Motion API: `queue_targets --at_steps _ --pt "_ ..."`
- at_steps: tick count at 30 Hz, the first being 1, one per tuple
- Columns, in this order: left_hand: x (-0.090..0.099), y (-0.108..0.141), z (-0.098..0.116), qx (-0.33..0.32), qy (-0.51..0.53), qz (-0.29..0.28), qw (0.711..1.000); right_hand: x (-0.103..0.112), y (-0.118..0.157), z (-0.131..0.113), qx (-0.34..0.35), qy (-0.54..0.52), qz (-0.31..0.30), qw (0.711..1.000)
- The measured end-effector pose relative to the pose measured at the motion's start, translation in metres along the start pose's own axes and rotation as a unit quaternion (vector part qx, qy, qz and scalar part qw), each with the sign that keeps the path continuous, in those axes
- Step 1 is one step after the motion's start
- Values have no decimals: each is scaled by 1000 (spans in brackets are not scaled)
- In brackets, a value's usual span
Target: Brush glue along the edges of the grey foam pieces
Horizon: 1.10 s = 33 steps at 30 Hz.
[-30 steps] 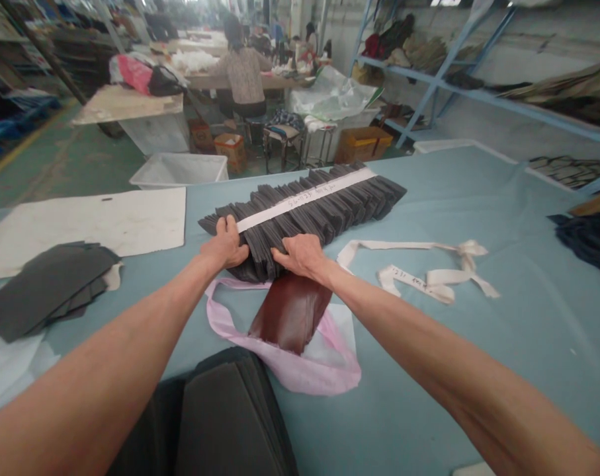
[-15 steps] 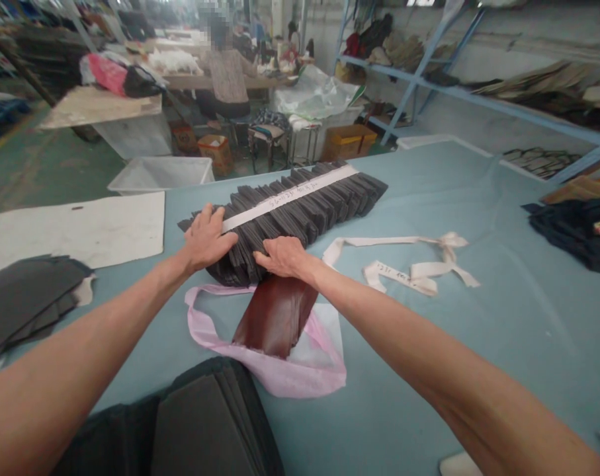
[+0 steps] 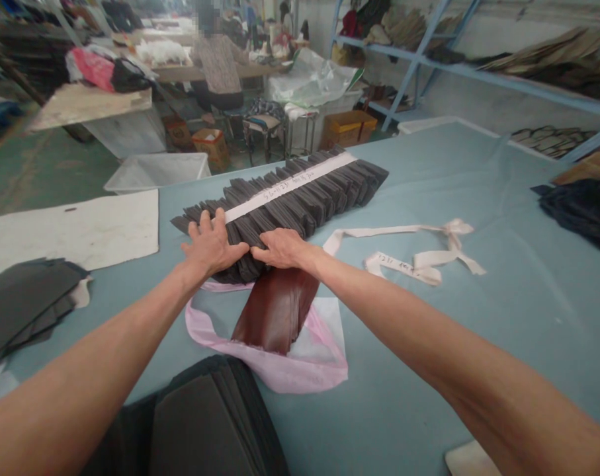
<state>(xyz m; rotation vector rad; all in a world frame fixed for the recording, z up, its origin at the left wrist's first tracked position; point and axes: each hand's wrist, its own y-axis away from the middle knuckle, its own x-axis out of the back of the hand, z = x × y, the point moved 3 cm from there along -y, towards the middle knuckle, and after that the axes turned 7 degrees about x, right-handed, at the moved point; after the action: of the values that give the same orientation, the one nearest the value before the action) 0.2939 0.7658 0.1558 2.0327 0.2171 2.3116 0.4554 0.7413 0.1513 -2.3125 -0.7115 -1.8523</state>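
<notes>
A long bundle of dark pieces (image 3: 300, 215) lies across the table under a white band with handwriting (image 3: 290, 185). My left hand (image 3: 210, 243) rests with spread fingers on the bundle's near left end, by the end of the band. Close beside it, my right hand (image 3: 280, 248) touches the bundle's near edge, thumb apart from the fingers. Below my right hand lies a stack of dark red pieces (image 3: 270, 311), with a loop of pink strip (image 3: 280, 370) around it.
Dark stacked pieces lie at the near edge (image 3: 200, 423) and at the left (image 3: 26, 297), near a white board (image 3: 71, 228). A loose white strip (image 3: 403, 264) and dark cloth (image 3: 582, 211) are on the right. A person sits beyond the table.
My left hand has shifted slightly right and its thumb now comes close to my right hand. The view has tilted a little; the bundle and the stacks look otherwise the same.
</notes>
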Motion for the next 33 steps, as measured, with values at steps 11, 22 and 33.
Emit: queue_targets --at_steps 11,22,33 --pt "-2 -1 -3 -8 5 5 1000 -7 3 -11 -73 10 57 996" --pt "-4 8 6 30 14 22 999 -18 -4 -26 -119 28 111 986" --pt "-7 8 1 19 10 22 1000 -15 -1 -23 -81 40 97 991"
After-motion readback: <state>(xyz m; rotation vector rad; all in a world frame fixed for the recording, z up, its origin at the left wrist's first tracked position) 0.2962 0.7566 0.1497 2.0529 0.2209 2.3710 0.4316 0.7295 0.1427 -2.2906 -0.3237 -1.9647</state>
